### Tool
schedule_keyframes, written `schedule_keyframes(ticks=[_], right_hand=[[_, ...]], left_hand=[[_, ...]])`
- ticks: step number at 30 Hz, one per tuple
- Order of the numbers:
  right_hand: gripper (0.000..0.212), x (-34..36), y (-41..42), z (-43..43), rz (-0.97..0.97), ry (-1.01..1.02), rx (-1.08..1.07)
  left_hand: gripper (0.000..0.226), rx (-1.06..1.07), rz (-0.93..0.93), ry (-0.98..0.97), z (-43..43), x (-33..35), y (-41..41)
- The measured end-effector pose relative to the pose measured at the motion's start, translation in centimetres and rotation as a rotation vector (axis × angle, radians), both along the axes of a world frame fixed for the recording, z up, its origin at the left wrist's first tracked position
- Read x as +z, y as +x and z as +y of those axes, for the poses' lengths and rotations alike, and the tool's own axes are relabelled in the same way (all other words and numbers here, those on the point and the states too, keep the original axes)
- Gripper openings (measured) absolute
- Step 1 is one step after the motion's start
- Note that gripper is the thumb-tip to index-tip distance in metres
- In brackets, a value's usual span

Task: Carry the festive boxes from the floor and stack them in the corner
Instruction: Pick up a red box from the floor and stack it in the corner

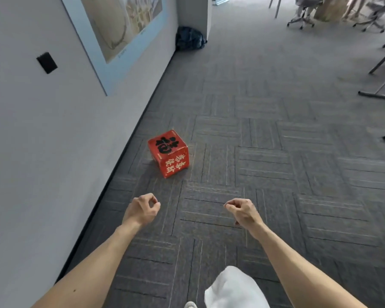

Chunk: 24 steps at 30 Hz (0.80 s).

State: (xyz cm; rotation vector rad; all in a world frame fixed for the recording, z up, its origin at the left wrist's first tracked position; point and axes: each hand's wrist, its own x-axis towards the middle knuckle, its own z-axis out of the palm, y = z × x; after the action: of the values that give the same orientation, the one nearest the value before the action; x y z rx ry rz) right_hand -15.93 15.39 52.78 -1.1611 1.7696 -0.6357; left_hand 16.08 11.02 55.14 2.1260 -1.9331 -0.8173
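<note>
- Ahead, one red festive box (168,153) with black and pale characters sits on the grey carpet (276,152), near the foot of the wall (42,141) but not touching it.
- From the left hand (142,210) the box lies at about 1 o'clock; from the right hand (242,211), at about 10 o'clock. Neither hand touches it.
- Both hands are held out over the carpet, apart from each other, their fingers loosely curled and holding nothing.
- At 12 o'clock, far beyond the box, a dark bag (190,38) sits in the corner.
- A framed poster (120,30) hangs on the wall at 11 o'clock.
- Office chairs (301,18) stand at 2 o'clock, blurred.
- A white trouser leg (233,287) shows at 6 o'clock.
</note>
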Motion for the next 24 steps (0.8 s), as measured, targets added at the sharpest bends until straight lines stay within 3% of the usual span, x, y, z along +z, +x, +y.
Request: schedule_keyframes(ticks=[5, 15, 24], right_hand=[[0.014, -2.2, -0.7, -13.6, -0.006, 0.021, -0.003], [0.015, -2.5, 0.9, -44.3, -0.007, 0.074, 0.198], [0.015, -5.9, 5.6, -63.6, 0.04, 0.157, 0.383]], left_hand=[[0.012, -0.072, 0.004, 0.002, -13.2, -1.7, -2.4], [0.012, 0.081, -0.066, 0.037, -36.8, -1.3, -1.2], [0.016, 0.195, -0.058, 0.158, -53.1, -6.6, 2.7]])
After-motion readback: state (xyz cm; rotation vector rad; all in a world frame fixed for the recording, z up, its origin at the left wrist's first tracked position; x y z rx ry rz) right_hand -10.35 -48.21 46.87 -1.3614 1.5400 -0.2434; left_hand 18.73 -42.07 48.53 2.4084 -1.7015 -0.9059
